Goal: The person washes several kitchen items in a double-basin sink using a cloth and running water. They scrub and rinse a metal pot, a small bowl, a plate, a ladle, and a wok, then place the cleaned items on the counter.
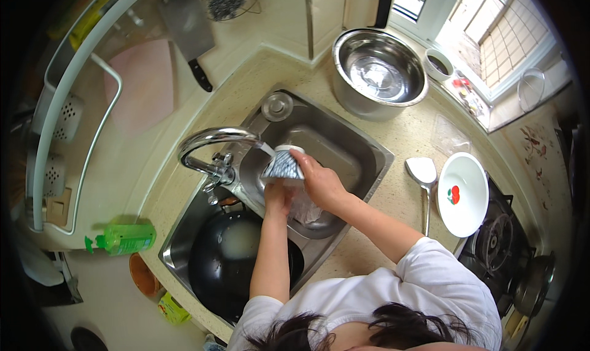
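A blue-and-white patterned bowl (pixel 282 163) is held bottom-up under the running chrome faucet (pixel 221 134). My right hand (pixel 320 178) grips its right side, the fingers reaching toward its foot. From below, my left hand (pixel 278 198) is at the bowl's rim, its fingers partly hidden. Water strikes the bowl and falls into the right basin of the stainless steel sink (pixel 345 152). A black wok (pixel 216 263) with cloudy liquid in it fills the left basin, beneath my left forearm.
A large steel pot (pixel 380 106) stands behind the sink. On the right are a spatula (pixel 421 171), a white bowl with a cherry print (pixel 465 212) and a gas stove (pixel 493 240). A green bottle (pixel 131 238) sits at the left, below a hanging cleaver (pixel 189 23).
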Action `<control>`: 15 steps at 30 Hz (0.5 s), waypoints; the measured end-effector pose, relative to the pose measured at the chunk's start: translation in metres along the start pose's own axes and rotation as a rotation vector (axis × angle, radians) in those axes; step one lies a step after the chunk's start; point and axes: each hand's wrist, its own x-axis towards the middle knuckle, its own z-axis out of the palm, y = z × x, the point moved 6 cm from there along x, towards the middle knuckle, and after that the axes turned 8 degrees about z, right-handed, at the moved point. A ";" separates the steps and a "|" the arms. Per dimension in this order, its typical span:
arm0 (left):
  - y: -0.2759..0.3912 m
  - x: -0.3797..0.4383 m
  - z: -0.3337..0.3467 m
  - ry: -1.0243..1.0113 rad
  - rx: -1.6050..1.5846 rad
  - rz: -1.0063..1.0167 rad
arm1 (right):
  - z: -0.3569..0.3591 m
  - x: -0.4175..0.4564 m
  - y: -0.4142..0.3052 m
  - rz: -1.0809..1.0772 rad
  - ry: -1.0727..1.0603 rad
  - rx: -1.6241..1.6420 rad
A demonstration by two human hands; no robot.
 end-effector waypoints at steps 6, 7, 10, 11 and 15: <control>0.015 -0.029 0.050 -0.367 0.622 0.322 | -0.055 -0.025 0.015 -0.115 0.090 0.029; 0.023 -0.038 0.053 -0.327 0.825 0.345 | -0.061 -0.030 0.020 -0.079 0.107 0.082; 0.025 -0.048 0.032 -0.243 0.811 0.366 | -0.091 -0.048 0.043 0.140 0.332 0.226; 0.034 -0.052 0.031 -0.227 0.810 0.354 | -0.094 -0.051 0.057 0.212 0.346 0.438; 0.080 -0.077 0.008 -0.207 0.822 0.570 | -0.105 -0.066 0.100 0.514 0.401 1.034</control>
